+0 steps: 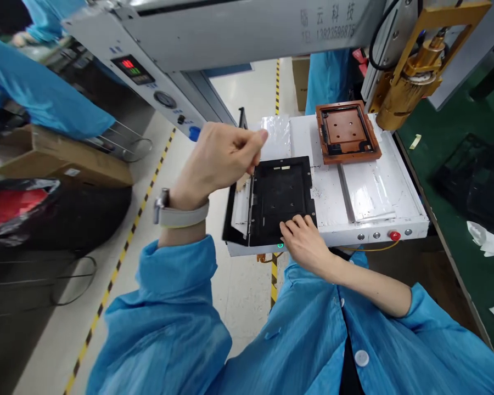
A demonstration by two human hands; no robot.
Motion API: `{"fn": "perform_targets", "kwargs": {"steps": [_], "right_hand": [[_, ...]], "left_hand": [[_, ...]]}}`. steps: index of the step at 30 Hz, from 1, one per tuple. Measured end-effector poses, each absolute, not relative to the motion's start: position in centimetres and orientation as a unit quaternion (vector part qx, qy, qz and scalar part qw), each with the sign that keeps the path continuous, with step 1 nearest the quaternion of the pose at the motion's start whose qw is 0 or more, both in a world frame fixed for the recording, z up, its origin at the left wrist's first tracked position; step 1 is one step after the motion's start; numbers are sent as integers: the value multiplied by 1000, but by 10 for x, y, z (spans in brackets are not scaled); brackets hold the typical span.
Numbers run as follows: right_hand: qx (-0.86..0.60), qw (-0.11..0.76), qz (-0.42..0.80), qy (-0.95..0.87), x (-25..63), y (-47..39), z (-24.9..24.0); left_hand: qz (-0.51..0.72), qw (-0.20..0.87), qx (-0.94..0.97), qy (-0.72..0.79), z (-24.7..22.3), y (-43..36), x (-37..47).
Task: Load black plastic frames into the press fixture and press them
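A black hinged fixture (284, 189) lies on the white machine table, its inner face showing a recessed rectangle. Along its left side, a black frame-like flap (235, 227) stands tilted up. My left hand (230, 156), with a watch at the wrist, is raised over that flap. Its fingers are pinched together; whatever may be between them is hidden. My right hand (302, 238) has its fingers curled over the fixture's front right corner. Behind and to the right sits a brown block (348, 131) with a black rectangular frame in it.
A gold cylindrical press head (409, 93) hangs at the back right. A grey machine beam (247, 33) crosses above. The table's front carries a red button (394, 236). Cardboard boxes (61, 159) stand left, near a blue-sleeved person (37, 99). A green mat (456, 164) lies right.
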State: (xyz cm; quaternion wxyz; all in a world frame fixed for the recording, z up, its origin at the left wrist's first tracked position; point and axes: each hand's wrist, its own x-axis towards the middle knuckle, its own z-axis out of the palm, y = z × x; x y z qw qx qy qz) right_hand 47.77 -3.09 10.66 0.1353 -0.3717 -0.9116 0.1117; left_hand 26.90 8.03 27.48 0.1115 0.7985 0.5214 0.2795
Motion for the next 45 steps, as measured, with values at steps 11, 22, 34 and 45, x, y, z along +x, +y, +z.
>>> {"fn": "perform_targets", "kwargs": {"steps": [11, 22, 34, 45], "right_hand": [[-354, 40, 173, -918, 470, 12, 119], [-249, 362, 250, -863, 538, -18, 175], [-215, 409, 204, -863, 535, -42, 186], [-221, 397, 207, -867, 534, -47, 186]], "left_hand": [[323, 128, 679, 647, 276, 47, 223], [388, 151, 641, 645, 259, 49, 190], [377, 207, 690, 582, 261, 52, 202], [381, 210, 697, 569, 255, 57, 198]]}}
